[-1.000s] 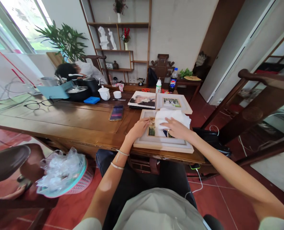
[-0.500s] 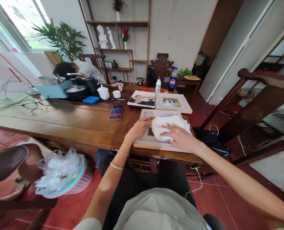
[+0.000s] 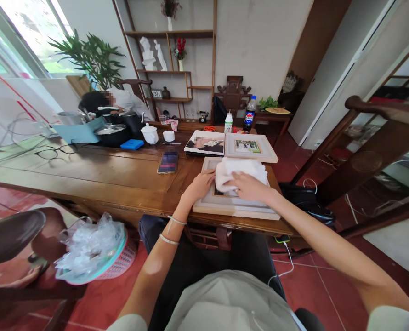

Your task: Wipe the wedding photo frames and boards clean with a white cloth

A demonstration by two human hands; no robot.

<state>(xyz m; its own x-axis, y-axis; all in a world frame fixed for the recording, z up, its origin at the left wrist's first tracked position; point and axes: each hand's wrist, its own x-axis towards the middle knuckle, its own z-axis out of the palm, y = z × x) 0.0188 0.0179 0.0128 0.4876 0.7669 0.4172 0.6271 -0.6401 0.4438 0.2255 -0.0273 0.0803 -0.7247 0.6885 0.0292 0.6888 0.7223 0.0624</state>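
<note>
A pale wooden picture frame lies flat at the near edge of the long wooden table. My right hand presses a folded white cloth onto the frame's glass, fingers closed over the cloth. My left hand rests on the frame's left border, fingers flat, steadying it. Most of the photo under the cloth is hidden.
A second frame and a photo print lie behind. A phone, glasses, pots, white cups and bottles stand on the table. Another person sits at the far left. A pink basket sits on the floor.
My right hand slid the white cloth across the frame's glass, first toward me, then back and to the left. The left hand stayed on the frame's left border.
</note>
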